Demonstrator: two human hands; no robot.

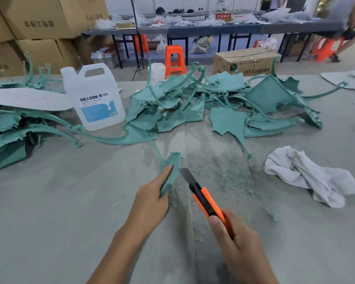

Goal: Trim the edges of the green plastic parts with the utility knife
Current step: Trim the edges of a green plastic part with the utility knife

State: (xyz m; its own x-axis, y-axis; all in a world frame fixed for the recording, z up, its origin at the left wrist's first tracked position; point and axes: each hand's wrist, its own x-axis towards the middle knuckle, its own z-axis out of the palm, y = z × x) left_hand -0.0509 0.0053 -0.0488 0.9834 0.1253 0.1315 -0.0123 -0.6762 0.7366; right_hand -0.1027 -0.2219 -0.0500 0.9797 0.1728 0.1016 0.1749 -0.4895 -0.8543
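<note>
Green part (171,180) (base hidden) beside knife (203,196)

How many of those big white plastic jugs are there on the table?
1. The jug stands on the table, left of the middle pile of green parts. A whitish container behind that pile might be another; it is mostly hidden.

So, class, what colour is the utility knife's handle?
Orange and black utility knife, clearest in the head view.
</note>
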